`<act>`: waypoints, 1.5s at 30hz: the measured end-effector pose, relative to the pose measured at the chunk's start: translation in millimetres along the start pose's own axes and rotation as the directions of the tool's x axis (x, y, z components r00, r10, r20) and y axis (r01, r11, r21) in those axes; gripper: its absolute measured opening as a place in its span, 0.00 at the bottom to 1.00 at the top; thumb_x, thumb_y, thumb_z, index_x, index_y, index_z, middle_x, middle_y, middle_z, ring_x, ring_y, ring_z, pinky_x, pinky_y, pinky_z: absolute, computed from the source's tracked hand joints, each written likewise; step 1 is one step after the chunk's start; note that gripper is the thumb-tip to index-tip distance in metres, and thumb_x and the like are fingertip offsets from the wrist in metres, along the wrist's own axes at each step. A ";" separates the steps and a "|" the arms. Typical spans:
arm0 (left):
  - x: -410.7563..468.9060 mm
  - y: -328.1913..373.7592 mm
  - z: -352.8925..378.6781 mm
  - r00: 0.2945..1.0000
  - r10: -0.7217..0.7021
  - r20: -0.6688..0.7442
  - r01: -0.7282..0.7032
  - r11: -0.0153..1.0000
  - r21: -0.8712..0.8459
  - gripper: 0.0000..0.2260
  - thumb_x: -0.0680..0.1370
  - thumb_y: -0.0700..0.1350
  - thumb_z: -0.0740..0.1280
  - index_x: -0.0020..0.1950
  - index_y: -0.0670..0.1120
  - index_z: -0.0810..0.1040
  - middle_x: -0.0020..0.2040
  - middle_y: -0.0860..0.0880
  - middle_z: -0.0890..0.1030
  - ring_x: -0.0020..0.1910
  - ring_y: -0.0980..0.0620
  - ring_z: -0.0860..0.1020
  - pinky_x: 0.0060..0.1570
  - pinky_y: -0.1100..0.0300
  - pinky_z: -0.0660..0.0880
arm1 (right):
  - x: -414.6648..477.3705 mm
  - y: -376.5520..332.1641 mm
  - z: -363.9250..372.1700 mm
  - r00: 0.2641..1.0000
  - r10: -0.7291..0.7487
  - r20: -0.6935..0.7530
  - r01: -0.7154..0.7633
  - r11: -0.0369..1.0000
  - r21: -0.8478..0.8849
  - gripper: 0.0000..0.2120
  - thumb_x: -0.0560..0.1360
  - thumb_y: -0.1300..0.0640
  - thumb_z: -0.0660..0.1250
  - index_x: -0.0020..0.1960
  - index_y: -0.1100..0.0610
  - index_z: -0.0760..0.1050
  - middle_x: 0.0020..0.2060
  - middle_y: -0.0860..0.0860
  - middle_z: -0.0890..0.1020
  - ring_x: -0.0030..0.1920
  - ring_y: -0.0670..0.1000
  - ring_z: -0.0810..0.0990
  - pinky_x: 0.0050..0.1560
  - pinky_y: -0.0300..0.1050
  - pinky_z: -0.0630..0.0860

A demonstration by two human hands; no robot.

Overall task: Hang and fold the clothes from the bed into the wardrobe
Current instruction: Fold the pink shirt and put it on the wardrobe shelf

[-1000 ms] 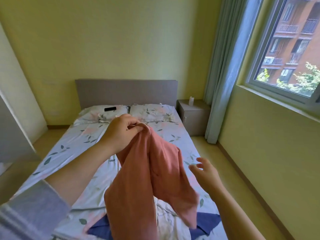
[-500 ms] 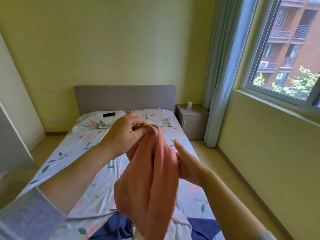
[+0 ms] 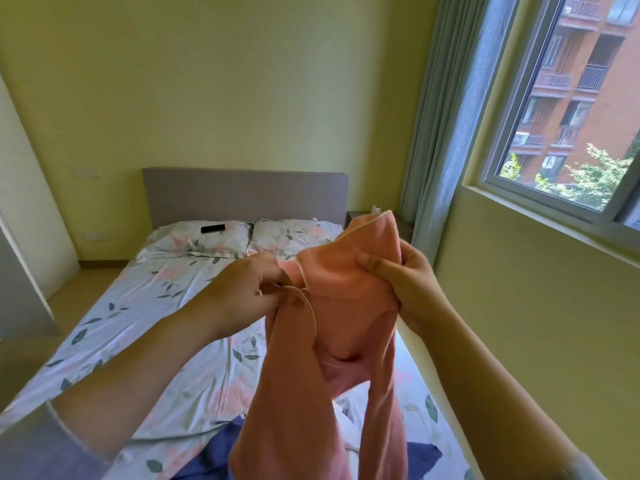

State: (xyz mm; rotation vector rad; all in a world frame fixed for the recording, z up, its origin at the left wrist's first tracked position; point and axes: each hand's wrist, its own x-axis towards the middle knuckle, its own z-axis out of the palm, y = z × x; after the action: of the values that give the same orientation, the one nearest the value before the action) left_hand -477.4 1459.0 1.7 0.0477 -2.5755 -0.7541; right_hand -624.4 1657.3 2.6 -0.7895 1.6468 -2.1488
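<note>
Both hands are up over the foot of the bed [image 3: 156,306], holding 1 pink garment [image 3: 346,299] in the air between us and the pillows. The left hand [image 3: 239,289] pinches a thin strap [image 3: 309,305] near the garment's top, fingers curled on it. The right hand [image 3: 412,282] grips the bunched upper edge, thumb pressed on the front face. 2 long lengths hang down from the grips, and their lower ends run out of view below. A blue garment [image 3: 214,459] lies crumpled on the sheet beneath them. A phone [image 3: 213,229] rests on the left pillow [image 3: 187,242], well apart from the hands. We cannot make out the wardrobe for certain from here.

Risks, as we judge them:
- The strap hold is slight. If the left pinch slips, that side drops and the garment swings twisted from the right hand alone.
- The cloth is bunched and doubled at the right hand. Folding or hanging it without first shaking it flat likely sets creases or a lopsided fold.
- The hanging lengths pass close over the blue garment. Lowering them could tangle with it or drag it off the bed.
- Pulling the 2 grips apart hard could strain the strap.
</note>
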 end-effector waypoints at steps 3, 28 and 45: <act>-10.1 -1.0 7.5 0.999 0.042 0.003 -0.042 0.999 0.020 0.04 0.73 0.45 0.74 0.47 0.52 0.83 0.44 0.56 0.78 0.43 0.60 0.77 0.42 0.63 0.73 | 2.7 -19.0 0.3 0.992 -0.121 -0.034 0.116 0.985 -0.129 0.11 0.66 0.62 0.77 0.47 0.54 0.83 0.44 0.55 0.85 0.45 0.53 0.82 0.51 0.51 0.80; 39.5 17.3 70.0 0.950 -0.133 0.283 0.270 0.805 -0.529 0.18 0.73 0.46 0.74 0.60 0.54 0.73 0.57 0.55 0.78 0.58 0.53 0.77 0.57 0.56 0.76 | -6.2 -87.5 -12.5 0.989 -0.147 -0.001 0.146 0.980 -0.138 0.14 0.62 0.57 0.76 0.48 0.55 0.83 0.42 0.53 0.86 0.42 0.51 0.85 0.41 0.42 0.81; 13.1 26.3 45.6 0.773 0.099 0.627 0.525 0.456 -0.719 0.24 0.66 0.40 0.75 0.62 0.47 0.76 0.50 0.46 0.79 0.51 0.47 0.79 0.50 0.55 0.79 | 1.4 -72.0 -16.7 0.942 -0.229 -0.245 0.180 0.961 -0.208 0.04 0.71 0.62 0.75 0.42 0.54 0.83 0.37 0.51 0.85 0.40 0.49 0.82 0.44 0.45 0.81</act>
State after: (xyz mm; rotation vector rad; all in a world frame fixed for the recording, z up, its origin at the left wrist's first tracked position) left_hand -506.5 1502.2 -13.3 -0.2078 -2.3201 -2.4982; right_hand -630.0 1690.1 68.7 -0.7811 2.0018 -2.3574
